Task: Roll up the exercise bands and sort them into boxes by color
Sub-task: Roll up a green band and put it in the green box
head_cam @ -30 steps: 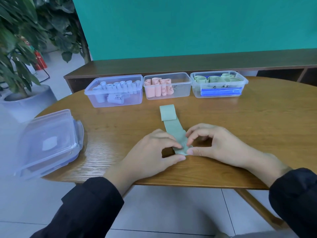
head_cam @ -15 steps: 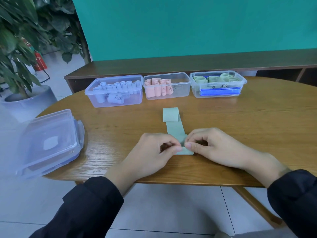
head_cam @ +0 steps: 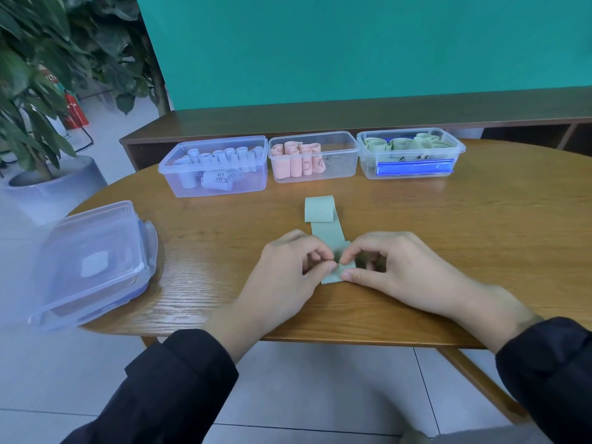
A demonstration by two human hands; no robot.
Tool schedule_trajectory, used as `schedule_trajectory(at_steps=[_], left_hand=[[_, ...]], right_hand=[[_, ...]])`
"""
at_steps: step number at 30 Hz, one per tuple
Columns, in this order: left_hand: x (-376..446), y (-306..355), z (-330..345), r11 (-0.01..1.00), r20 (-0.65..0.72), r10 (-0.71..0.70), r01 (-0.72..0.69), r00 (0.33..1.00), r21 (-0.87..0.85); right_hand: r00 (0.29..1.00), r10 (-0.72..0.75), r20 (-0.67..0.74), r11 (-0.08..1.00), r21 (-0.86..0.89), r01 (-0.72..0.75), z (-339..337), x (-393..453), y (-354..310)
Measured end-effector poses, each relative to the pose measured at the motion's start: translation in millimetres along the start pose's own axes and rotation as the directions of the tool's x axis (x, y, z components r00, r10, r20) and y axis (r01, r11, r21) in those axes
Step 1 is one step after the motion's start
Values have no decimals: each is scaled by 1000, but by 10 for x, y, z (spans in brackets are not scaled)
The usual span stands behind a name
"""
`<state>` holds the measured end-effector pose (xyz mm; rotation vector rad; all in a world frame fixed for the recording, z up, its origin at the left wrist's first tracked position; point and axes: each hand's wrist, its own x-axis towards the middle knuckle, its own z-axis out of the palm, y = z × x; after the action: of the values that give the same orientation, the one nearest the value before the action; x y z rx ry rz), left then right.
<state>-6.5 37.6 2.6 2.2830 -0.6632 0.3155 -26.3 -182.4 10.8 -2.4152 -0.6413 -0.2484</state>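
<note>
The left hand (head_cam: 282, 277) and right hand (head_cam: 400, 274) both pinch the near end of a green band (head_cam: 326, 232) lying flat on the tabletop (head_cam: 480, 235), its far end curled over. Beyond stand three clear boxes holding blue (head_cam: 217, 166), pink (head_cam: 314, 157) and green (head_cam: 410, 153) rolls.

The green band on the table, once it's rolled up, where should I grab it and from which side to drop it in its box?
Judging by its pose, pinch the green band across its two open side edges, from above, so the coil cannot unwind. Both hands, left and right, hold its near end now; the far end lies folded over. The box of green bands stands far right.
</note>
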Motion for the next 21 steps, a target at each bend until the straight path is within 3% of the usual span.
schedule_trajectory(at_steps=[8,15,21], left_hand=[[-29,-34,-3,996,76,65,-70,995,62],[25,-82,49,990,-41,22,-16,999,140],[60,-82,65,969,10,-43,40,999,245]], right_hand=[[999,43,18,997,-58,-41,6,32,29],[986,92,-138,980,-165,-115,69,114,19],[986,164,-3,947,-278,-158,-11,144,43]])
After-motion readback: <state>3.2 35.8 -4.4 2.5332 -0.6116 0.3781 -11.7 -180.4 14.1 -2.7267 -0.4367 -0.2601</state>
